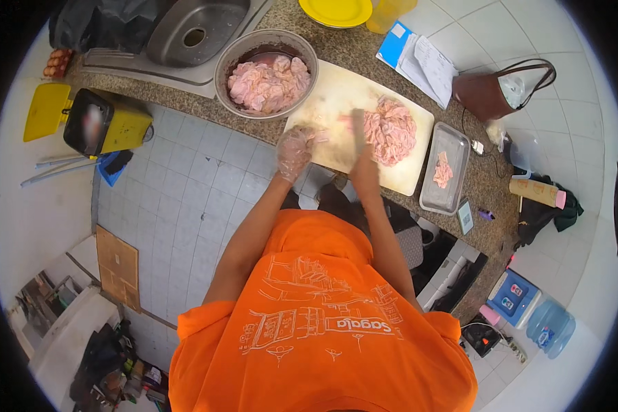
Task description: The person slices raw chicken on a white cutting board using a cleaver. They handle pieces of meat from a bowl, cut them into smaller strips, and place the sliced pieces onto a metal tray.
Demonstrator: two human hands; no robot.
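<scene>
My left hand (294,153), in a clear plastic glove, rests at the near left edge of the white cutting board (335,85). Its fingertips close on a small strip of raw meat (320,137). My right hand (364,174) grips a broad-bladed knife (358,126), blurred, its blade pointing away from me over the board. Right of the blade lies a heap of cut pale pink raw meat (391,133) that looks like chicken skin. A round metal bowl (220,77), beyond my left hand, holds larger folded pieces (270,85) in reddish liquid.
A clear plastic tray (426,198) with a little meat stands right of the board, near a phone (465,217). Papers (427,67) and a brown bag (481,95) sit behind. Left are a steel sink (216,31) and an open yellow bin (129,129) on the floor.
</scene>
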